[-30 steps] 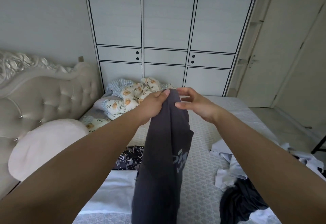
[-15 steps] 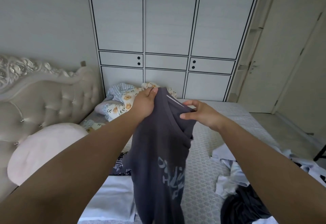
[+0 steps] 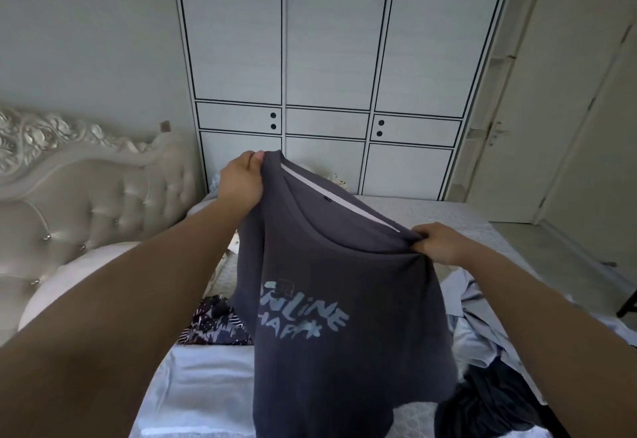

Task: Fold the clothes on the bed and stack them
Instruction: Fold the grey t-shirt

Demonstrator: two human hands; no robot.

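1. A bed stands before a white wardrobe.
2. The left hand and right hand each pinch a shoulder of the grey shirt, which hangs unfolded between them.
3. Below the left grip lie a flat white item and a patterned one, seemingly folded; below the right grip a loose pile waits.

Head view, forward-down, near bed

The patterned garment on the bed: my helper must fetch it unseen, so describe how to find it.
On the bed, look below the held grey T-shirt, toward the padded headboard. The patterned garment lies just beyond a folded white cloth. Only it carries a dark, white-flecked print.
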